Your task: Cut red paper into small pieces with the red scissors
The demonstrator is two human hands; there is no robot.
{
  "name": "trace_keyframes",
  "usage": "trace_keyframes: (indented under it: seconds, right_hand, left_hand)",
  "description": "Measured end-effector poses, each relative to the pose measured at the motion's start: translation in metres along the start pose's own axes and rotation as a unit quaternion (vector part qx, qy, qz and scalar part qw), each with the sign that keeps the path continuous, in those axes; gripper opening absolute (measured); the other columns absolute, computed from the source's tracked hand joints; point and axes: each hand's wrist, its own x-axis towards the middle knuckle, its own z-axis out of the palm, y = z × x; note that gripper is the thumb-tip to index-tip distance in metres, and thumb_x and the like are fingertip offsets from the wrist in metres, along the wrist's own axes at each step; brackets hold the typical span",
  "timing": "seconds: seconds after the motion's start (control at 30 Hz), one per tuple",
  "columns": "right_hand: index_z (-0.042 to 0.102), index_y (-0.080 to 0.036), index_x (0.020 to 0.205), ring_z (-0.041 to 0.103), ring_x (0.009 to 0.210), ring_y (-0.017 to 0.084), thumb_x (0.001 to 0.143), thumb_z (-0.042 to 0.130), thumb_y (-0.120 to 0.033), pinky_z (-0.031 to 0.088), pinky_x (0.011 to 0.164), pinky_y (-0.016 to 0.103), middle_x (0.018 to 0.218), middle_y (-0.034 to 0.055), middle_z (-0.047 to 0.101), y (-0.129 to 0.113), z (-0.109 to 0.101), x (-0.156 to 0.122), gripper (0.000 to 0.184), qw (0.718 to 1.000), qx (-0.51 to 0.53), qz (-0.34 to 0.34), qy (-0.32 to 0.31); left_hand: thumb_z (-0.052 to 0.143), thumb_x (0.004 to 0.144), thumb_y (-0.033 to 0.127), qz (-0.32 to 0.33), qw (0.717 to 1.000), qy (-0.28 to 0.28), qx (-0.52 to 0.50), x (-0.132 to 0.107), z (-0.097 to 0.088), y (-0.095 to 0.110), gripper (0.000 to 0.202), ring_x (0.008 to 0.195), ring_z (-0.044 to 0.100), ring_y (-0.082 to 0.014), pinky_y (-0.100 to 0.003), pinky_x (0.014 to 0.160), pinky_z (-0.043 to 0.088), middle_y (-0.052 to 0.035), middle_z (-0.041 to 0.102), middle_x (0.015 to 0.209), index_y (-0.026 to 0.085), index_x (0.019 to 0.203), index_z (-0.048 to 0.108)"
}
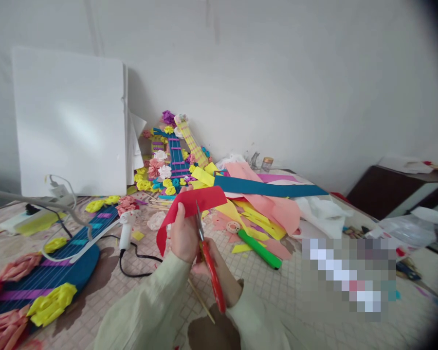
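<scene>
My left hand (183, 233) is closed on a red paper strip (195, 206), thumb on top, holding it up above the table. My right hand (213, 260) sits just behind and below it, gripping red-handled scissors (209, 262). The scissor blades point up and meet the edge of the red strip. Both sleeves are pale green. A thin wooden stick (201, 301) lies under my wrists.
A heap of coloured paper strips (263, 201) and a green tool (260, 249) lie right of my hands. A white glue gun (126, 232) with black cord lies left. Paper-flower guitar crafts (51, 274) fill the left. A white board (69, 121) leans on the wall.
</scene>
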Motion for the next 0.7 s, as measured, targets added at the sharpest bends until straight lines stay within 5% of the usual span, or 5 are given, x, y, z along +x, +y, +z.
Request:
trace_keyframes:
  seconds: [0.33, 0.7]
  right_hand:
    - [0.038, -0.023, 0.083, 0.048, 0.076, 0.018, 0.059, 0.060, -0.029, 0.036, 0.067, 0.031, 0.073, -0.0029, 0.045, -0.0072, -0.0030, -0.0016, 0.033, 0.998, 0.047, 0.038, -0.014]
    - [0.041, -0.022, 0.090, 0.049, 0.082, 0.019, 0.060, 0.061, -0.030, 0.036, 0.069, 0.032, 0.081, -0.0005, 0.050, -0.0105, -0.0070, -0.0042, 0.037, 0.998, 0.050, 0.039, -0.018]
  left_hand:
    - [0.045, 0.088, 0.029, -0.032, 0.999, -0.005, -0.015, -0.0091, 0.0036, 0.0003, 0.050, 0.126, 0.044, -0.0214, -0.039, 0.104, 0.036, -0.0025, 0.045, 0.139, 0.033, 0.137, 0.036]
    - [0.044, 0.087, 0.046, -0.035, 0.999, 0.016, 0.018, -0.0102, 0.0049, -0.0022, 0.053, 0.120, 0.050, -0.0219, -0.037, 0.098, 0.043, -0.0032, 0.050, 0.136, 0.036, 0.138, 0.032]
